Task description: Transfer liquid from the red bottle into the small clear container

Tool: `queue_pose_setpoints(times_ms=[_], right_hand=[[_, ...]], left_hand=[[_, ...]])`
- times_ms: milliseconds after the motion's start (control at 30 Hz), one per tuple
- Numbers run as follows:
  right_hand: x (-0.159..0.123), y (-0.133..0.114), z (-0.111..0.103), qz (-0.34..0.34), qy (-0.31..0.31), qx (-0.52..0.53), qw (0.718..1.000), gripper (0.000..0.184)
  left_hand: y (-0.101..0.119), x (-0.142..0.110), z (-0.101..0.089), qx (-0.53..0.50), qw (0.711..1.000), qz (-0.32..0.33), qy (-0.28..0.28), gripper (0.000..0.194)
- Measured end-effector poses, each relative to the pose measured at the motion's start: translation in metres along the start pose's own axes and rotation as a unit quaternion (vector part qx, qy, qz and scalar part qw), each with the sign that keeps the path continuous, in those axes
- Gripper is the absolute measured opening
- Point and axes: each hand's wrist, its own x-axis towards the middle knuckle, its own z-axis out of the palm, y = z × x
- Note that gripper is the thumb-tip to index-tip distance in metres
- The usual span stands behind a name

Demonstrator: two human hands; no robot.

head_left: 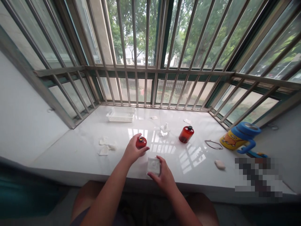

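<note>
My left hand [133, 150] is closed around a small red bottle [141, 142] with an open dark neck, on or just over the white sill. Close by, near the front edge, my right hand [164, 172] grips a clear, square-sided container [154, 165]; its exact kind is hard to make out. A second red bottle [186, 135], with a black cap or collar, stands farther right. Between the two bottles and farther back lies a clear and white pump-like piece [164, 129].
A white perforated basket [121, 115] sits at the back left. Crumpled white tissue [106, 147] lies left of my hands. On the right are a thin cord loop [213, 144], a pinkish lump [219, 165] and a blue and yellow mug [240, 137]. Metal bars [155, 72] fence the windows behind.
</note>
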Motion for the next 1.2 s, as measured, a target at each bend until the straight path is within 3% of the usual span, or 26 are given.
queue_pose_setpoints(times_ms=[200, 500, 667, 800, 1033, 1200], right_hand=[[-0.003, 0.0, -0.006, 0.066, -0.001, 0.049, 0.997, 0.088], [-0.003, -0.015, -0.041, 0.128, 0.054, 0.141, 0.98, 0.083], [0.004, -0.028, -0.061, 0.083, 0.046, 0.108, 0.99, 0.083], [0.011, -0.034, -0.071, 0.042, 0.054, 0.046, 0.997, 0.09], [0.02, -0.046, -0.081, -0.059, 0.013, -0.051, 0.997, 0.071], [0.019, -0.049, -0.08, -0.118, 0.004, -0.086, 0.989, 0.07]], left_hand=[[0.016, -0.003, 0.022, -0.032, 0.999, 0.019, -0.029, 0.039], [0.015, -0.047, 0.015, -0.084, 0.994, 0.044, -0.047, 0.043], [0.014, -0.056, 0.011, -0.075, 0.994, 0.044, -0.064, 0.054], [0.025, -0.06, 0.002, -0.045, 0.993, 0.033, -0.104, 0.05], [0.041, -0.066, -0.007, 0.005, 0.992, -0.012, -0.124, 0.058], [0.037, -0.064, -0.002, -0.005, 0.989, 0.002, -0.15, 0.065]])
